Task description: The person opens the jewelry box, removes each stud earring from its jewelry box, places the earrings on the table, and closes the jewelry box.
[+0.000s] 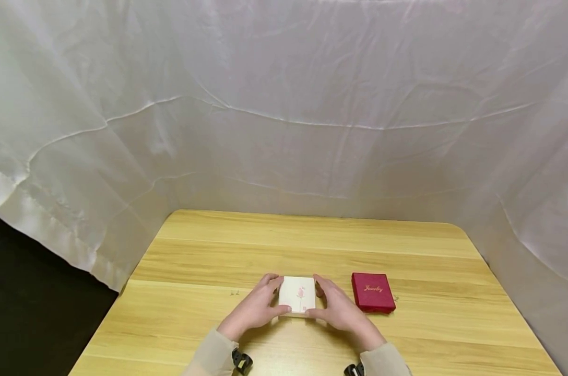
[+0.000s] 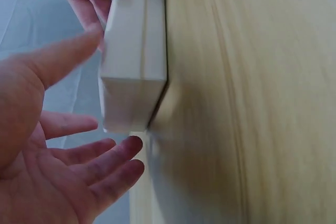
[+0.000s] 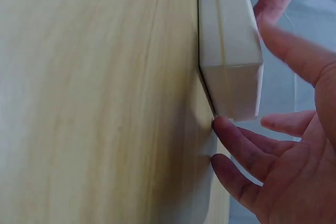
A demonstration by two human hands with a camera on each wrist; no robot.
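Observation:
A small square white box (image 1: pixel 296 293) with a pink flower printed on its top lies flat on the table between the two hands. A seam runs along its side (image 2: pixel 126 35), and the lid sits down on the base. The left hand (image 1: pixel 260 304) is at the box's left side, its thumb at the near edge and its fingers spread around the far corner. Mirroring it, the right hand (image 1: pixel 333 305) is at the right side, thumb at the near edge. In both wrist views the lower fingers are loosely extended, apart from the box; the thumbs are slightly blurred.
To the right lies a dark red box (image 1: pixel 374 293) marked "Jewelry", with a tiny item (image 1: pixel 396 298) beside it. Two tiny items (image 1: pixel 234 293), perhaps earrings, lie left of the left hand. Pale fabric (image 1: pixel 312 156) hangs around the wooden table (image 1: pixel 312 237).

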